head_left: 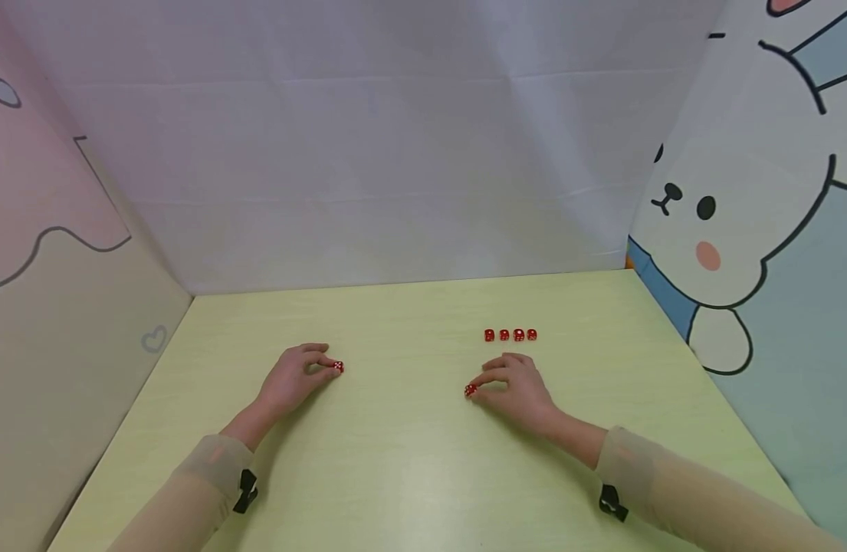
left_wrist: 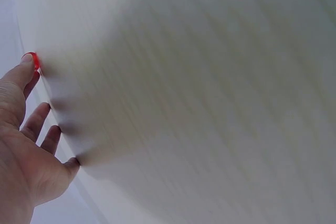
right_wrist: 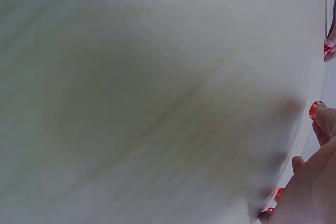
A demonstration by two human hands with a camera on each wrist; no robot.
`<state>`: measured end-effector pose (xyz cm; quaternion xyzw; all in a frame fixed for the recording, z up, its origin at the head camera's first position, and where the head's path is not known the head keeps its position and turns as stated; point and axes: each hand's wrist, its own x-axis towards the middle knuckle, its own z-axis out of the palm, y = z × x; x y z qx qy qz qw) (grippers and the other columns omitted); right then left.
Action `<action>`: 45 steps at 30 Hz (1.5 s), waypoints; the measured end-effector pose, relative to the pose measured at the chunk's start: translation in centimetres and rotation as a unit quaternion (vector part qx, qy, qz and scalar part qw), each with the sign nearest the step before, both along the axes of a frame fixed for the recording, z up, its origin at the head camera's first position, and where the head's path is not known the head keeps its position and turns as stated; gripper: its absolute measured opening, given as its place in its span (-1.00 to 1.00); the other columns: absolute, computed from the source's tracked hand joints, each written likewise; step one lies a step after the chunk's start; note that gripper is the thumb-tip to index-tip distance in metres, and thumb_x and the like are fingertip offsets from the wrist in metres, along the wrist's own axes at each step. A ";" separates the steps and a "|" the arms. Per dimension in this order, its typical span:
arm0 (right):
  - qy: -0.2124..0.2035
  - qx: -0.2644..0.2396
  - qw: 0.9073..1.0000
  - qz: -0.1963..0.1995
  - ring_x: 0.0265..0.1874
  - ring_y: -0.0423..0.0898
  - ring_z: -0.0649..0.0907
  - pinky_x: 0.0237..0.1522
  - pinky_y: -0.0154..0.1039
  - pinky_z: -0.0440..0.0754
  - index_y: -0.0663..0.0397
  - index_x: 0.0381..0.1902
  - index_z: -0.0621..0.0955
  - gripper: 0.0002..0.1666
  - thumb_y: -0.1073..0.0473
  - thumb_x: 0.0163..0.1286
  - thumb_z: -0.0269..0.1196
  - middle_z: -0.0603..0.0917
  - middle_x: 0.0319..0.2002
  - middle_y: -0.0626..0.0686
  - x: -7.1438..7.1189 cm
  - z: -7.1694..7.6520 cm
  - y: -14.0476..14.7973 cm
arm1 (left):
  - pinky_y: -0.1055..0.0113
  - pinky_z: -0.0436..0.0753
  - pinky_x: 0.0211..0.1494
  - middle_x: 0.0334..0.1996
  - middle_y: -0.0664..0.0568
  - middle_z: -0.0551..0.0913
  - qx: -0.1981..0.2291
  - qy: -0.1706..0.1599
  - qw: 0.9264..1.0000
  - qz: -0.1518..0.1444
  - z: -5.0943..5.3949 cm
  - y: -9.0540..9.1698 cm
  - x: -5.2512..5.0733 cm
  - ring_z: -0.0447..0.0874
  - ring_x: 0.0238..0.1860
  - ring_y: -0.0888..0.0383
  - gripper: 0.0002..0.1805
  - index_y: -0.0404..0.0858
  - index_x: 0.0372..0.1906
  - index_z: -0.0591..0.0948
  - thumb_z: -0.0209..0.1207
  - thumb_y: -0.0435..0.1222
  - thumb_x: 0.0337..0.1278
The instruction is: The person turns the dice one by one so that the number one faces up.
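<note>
Between thumb and index finger, my left hand [head_left: 297,379] pinches a red die [head_left: 338,366] with white pips, low over the left half of the table. The same die [left_wrist: 35,61] shows at the thumb tip in the left wrist view. My right hand [head_left: 518,392] pinches another red die [head_left: 471,390], right of the table's middle. In the right wrist view this die [right_wrist: 315,110] sits at the fingertips. Just beyond the right hand, several red dice stand in a short row, among them the leftmost die [head_left: 489,335] and the rightmost die [head_left: 532,334].
The pale yellow table [head_left: 395,475] meets a white cloth backdrop [head_left: 395,176] at its far edge. Side panels with cartoon drawings stand left and right, the right panel [head_left: 796,368] bearing a white animal. Black clips [head_left: 247,491] hang at the sleeve cuffs.
</note>
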<state>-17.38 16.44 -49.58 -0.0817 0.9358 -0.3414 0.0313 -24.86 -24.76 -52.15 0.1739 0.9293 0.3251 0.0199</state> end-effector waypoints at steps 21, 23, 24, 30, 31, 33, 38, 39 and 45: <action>0.016 -0.007 1.000 -0.004 0.42 0.24 0.25 0.42 0.25 0.21 -0.26 -0.24 0.83 -0.86 0.00 0.23 0.53 0.61 0.19 0.05 0.5 -0.6 0.1 | -0.28 0.31 0.42 0.29 -0.25 0.57 -0.004 -0.007 1.000 0.005 -0.1 -0.2 -0.1 0.38 0.36 -0.35 -0.83 -0.15 -0.16 0.81 0.38 -0.15 0.28; 0.024 -0.001 1.000 0.002 0.41 0.25 0.27 0.39 0.27 0.25 -0.25 -0.24 0.83 -0.87 0.01 0.23 0.53 0.62 0.18 0.06 0.5 -0.6 0.2 | -0.29 0.31 0.41 0.28 -0.26 0.57 -0.003 -0.001 1.000 0.003 0.0 -0.1 -0.1 0.39 0.35 -0.36 -0.84 -0.15 -0.17 0.81 0.39 -0.16 0.28; 0.026 0.001 1.000 0.003 0.40 0.26 0.27 0.39 0.27 0.26 -0.24 -0.24 0.84 -0.87 0.02 0.23 0.53 0.62 0.18 0.07 0.5 -0.6 0.3 | -0.29 0.32 0.41 0.27 -0.26 0.57 -0.002 0.000 1.000 0.004 0.0 -0.1 -0.1 0.39 0.35 -0.36 -0.84 -0.16 -0.17 0.81 0.39 -0.16 0.27; 0.044 0.011 0.999 0.009 0.37 0.27 0.30 0.37 0.25 0.30 -0.18 -0.26 0.84 -0.90 0.06 0.24 0.53 0.63 0.16 0.10 0.6 -0.4 0.5 | -0.28 0.30 0.43 0.29 -0.25 0.57 0.001 -0.009 1.000 0.005 0.0 -0.1 0.0 0.38 0.37 -0.34 -0.84 -0.15 -0.16 0.81 0.38 -0.16 0.28; 0.046 0.011 0.999 0.009 0.37 0.27 0.30 0.36 0.25 0.30 -0.17 -0.26 0.84 -0.90 0.07 0.24 0.53 0.63 0.15 0.11 0.7 -0.4 0.5 | -0.28 0.30 0.43 0.29 -0.25 0.56 0.000 -0.010 1.000 0.004 0.0 -0.1 0.0 0.38 0.37 -0.34 -0.84 -0.15 -0.16 0.80 0.38 -0.16 0.28; 0.048 0.013 0.999 0.009 0.36 0.26 0.31 0.36 0.26 0.31 -0.16 -0.26 0.84 -0.90 0.09 0.24 0.53 0.63 0.15 0.10 0.7 -0.4 0.6 | -0.28 0.30 0.43 0.29 -0.25 0.56 -0.001 -0.011 1.000 0.003 0.0 -0.1 0.0 0.38 0.37 -0.34 -0.84 -0.15 -0.16 0.80 0.38 -0.17 0.29; 0.048 0.018 0.999 0.005 0.36 0.24 0.31 0.35 0.24 0.34 -0.16 -0.25 0.84 -0.89 0.09 0.24 0.52 0.63 0.15 0.08 0.8 -0.5 0.6 | -0.28 0.30 0.43 0.29 -0.25 0.56 -0.002 -0.013 1.000 0.002 0.1 -0.1 0.0 0.37 0.37 -0.35 -0.84 -0.15 -0.16 0.80 0.38 -0.17 0.29; 0.049 0.019 0.999 0.005 0.36 0.24 0.32 0.35 0.24 0.34 -0.16 -0.26 0.84 -0.89 0.09 0.24 0.52 0.63 0.14 0.08 0.9 -0.5 0.6 | -0.28 0.30 0.43 0.29 -0.25 0.56 -0.001 -0.013 1.000 0.001 0.0 -0.1 -0.1 0.37 0.37 -0.35 -0.84 -0.15 -0.16 0.80 0.38 -0.17 0.29; 0.050 0.021 0.998 0.006 0.35 0.24 0.32 0.34 0.26 0.35 -0.16 -0.25 0.83 -0.89 0.08 0.24 0.51 0.62 0.14 0.09 0.9 -0.5 0.6 | -0.27 0.30 0.43 0.29 -0.24 0.56 -0.002 -0.011 1.000 0.001 0.0 -0.2 -0.1 0.38 0.38 -0.34 -0.85 -0.13 -0.16 0.81 0.38 -0.16 0.28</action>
